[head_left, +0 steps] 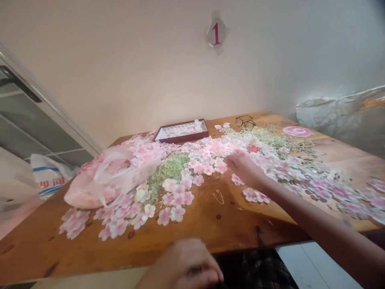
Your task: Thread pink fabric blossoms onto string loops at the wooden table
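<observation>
My right hand [242, 165] reaches over the heap of pink and white artificial flowers [207, 150] in the middle of the table. Its fingers are drawn together at the blossoms; what they hold, if anything, is hidden. Near the table's front edge is my left hand [186, 261], slightly blurred, with its fingers curled in. Whatever may be in it does not show. Several loose blossoms [171, 214] and a thin, bent yellowish loop [219, 196] lie on the wood between the hands. Pale green stringy stems [170, 170] are piled among the flowers.
A filled plastic bag [99, 180] rests on the wooden table [192, 241] at left. Behind the flowers stands a dark-rimmed tray [180, 131]. Eyeglasses [246, 122] and a pink round sticker [297, 131] are farther back. A white sack [327, 112] stands beyond the right edge.
</observation>
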Tool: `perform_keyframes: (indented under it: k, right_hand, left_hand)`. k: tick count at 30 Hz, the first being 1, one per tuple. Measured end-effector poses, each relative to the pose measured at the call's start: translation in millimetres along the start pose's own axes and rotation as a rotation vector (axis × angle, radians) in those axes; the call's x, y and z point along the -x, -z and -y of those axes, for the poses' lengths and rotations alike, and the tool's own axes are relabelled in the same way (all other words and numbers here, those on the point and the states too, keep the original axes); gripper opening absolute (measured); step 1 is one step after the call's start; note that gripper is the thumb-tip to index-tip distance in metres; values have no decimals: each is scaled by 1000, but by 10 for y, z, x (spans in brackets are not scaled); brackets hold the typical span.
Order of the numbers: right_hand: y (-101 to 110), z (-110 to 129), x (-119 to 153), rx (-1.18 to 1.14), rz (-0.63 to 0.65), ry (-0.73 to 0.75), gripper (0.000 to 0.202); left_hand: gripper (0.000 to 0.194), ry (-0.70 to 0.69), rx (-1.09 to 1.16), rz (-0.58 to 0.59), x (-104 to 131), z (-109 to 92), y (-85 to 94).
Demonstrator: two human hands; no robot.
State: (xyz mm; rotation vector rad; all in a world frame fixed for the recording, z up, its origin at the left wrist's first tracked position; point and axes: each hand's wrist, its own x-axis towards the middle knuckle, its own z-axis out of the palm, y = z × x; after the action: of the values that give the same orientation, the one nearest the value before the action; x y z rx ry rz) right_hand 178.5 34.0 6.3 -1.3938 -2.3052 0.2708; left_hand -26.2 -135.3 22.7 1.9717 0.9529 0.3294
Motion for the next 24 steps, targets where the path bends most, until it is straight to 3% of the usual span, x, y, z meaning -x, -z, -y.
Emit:
perform_keyframes:
  k: [3, 7, 10, 14, 18, 24]
  right_hand:
    - [-71, -135, -134, 74, -32, -144, 27]
    - [-233, -211, -197, 10, 12, -130, 21]
    - [-246, -238, -189, -67, -4, -108, 24]
    - [-214, -284, -163, -129, -36, -116, 20]
    - [-220, -317, -147, -213, -38, -103, 13]
    - [-154, -414, -165, -235, -85, -164, 13]
  left_hand:
    - [30, 142, -108, -151, -312, 15, 296]
    - [34, 125, -75, -311, -779, 189, 606]
    - [36, 144, -40, -461, -1071, 384, 733]
    - [37, 181, -35, -566, -1353, 564, 782]
    - [36, 190, -242, -675, -1503, 635, 734]
    - [33, 138, -588, -635, -1636, 680, 626]
